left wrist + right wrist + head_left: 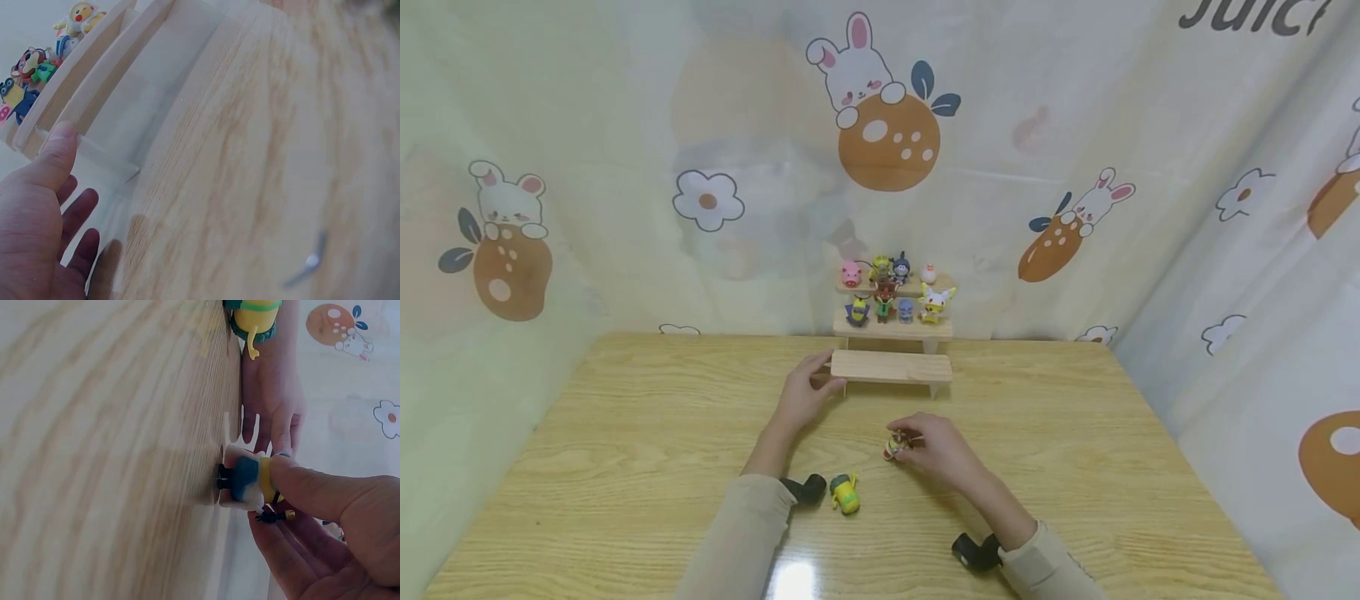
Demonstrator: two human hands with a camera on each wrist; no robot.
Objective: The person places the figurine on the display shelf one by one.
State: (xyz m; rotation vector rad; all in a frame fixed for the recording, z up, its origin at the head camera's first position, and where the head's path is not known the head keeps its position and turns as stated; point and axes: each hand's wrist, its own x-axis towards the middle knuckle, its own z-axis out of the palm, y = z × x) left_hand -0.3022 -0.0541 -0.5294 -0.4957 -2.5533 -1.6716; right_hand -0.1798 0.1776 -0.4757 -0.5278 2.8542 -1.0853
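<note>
My right hand (942, 450) pinches a small minion figurine (247, 478) between thumb and fingers, just in front of the wooden tiered stand. The figurine has a yellow head, blue overalls, black feet and a white-and-red outer garment. My left hand (805, 392) is at the left end of the stand's bottom step (891, 367). In the left wrist view, its thumb touches the step's edge while the other fingers hang loosely below. Between the forearms, a yellow figurine with green parts (845, 493) lies on the table.
Several small figurines, including a pink pig (851, 273) and a white-and-yellow figure (934, 303), stand on the two upper steps. The stand is near the back edge of the wooden table (647, 417). Behind hangs a rabbit-print curtain (760, 100).
</note>
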